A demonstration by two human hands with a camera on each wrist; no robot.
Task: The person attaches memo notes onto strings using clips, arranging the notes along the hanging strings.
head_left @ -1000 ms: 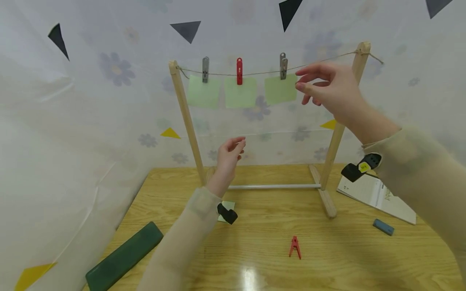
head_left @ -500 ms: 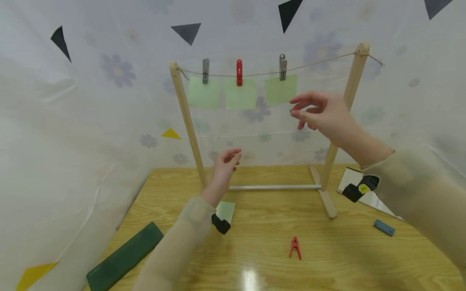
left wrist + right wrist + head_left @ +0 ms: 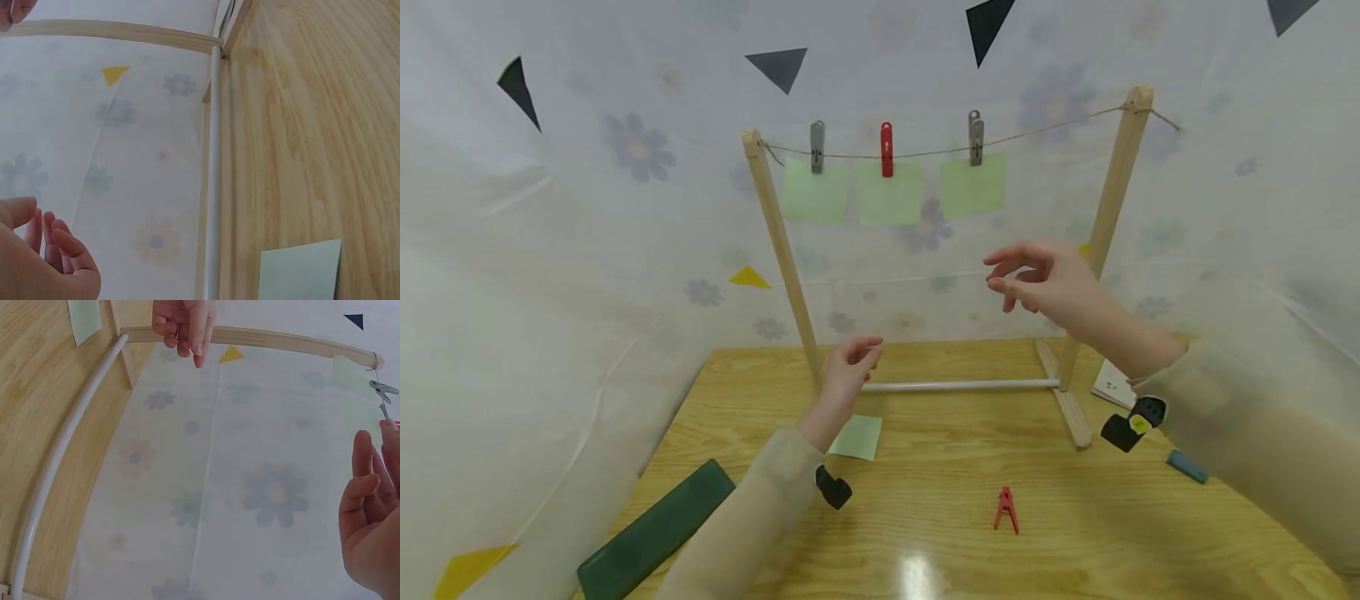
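Three pale green paper squares hang in a row from a string (image 3: 1045, 129) tied between two wooden posts. A grey clothespin (image 3: 817, 148) holds the left paper (image 3: 815, 196), a red clothespin (image 3: 887, 150) the middle paper (image 3: 891, 198), and another grey clothespin (image 3: 976, 142) the right paper (image 3: 973, 187). My right hand (image 3: 1045, 279) hovers below and right of the right paper, fingers loosely bent around nothing. Lower left, my left hand (image 3: 848, 371) is in the air near the white crossbar (image 3: 958, 386), also holding nothing. On the table beneath it lies a green paper square (image 3: 857, 437).
A red clothespin (image 3: 1006, 510) lies on the wooden table (image 3: 925, 483) toward the front. A dark green box (image 3: 655, 529) rests at the left edge. To the right are a blue eraser-like block (image 3: 1187, 467) and a white booklet (image 3: 1112, 385), partly behind the right sleeve.
Both hands have come down, the right one away from beside the right paper, the left toward the table. More of the table's green paper shows. The hanging papers keep their places.
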